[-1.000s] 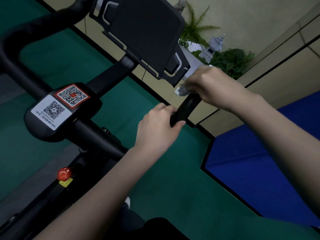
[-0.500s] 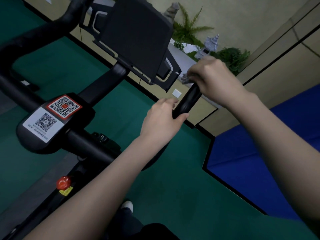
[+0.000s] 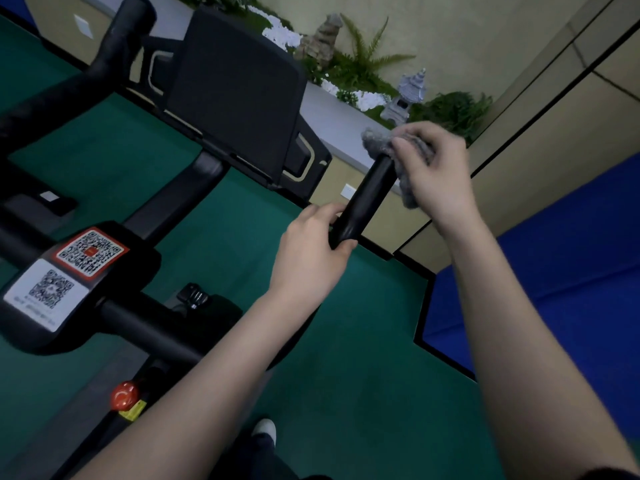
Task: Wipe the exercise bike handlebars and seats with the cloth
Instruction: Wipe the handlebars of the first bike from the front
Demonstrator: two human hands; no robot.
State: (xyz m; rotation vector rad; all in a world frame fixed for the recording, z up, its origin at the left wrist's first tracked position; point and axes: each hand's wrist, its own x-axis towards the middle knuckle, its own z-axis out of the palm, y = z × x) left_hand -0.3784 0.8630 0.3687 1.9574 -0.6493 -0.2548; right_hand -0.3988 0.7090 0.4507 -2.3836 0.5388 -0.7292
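Left grip point(image 3: 308, 261) is clamped round the lower stretch of the black handlebar horn point(image 3: 367, 199), with fingers curled over the top and the thumb underneath. Right grip point(image 3: 441, 178) is closed on the grey cloth point(image 3: 375, 138), pinching it against the horn's tip. The cloth caps that tip and hangs bunched down the horn's right side.

At the far left, the handlebar's centre block carries a white QR sticker point(image 3: 45, 294) with a red-bordered QR sticker point(image 3: 90, 252) touching its upper edge. Below them, on the frame, a red knob point(image 3: 124, 394) sits just above a small yellow label point(image 3: 133, 414). The other horn point(image 3: 117, 53) rises at the upper left. Between the two horns a black screen panel point(image 3: 235, 95) stands tilted on its stem.

Behind the panel and the right grip, a long pale planter point(image 3: 329, 112) runs along the wall. It holds a rock point(image 3: 323, 32), white blooms point(image 3: 280, 34), ferns point(image 3: 363, 64) and a small grey stone pagoda point(image 3: 403, 98).

The bike stands on the green floor point(image 3: 346, 375), where a white shoe toe point(image 3: 265, 429) shows near the bottom edge. A blue mat point(image 3: 554, 271) with a black border covers the floor's right side.
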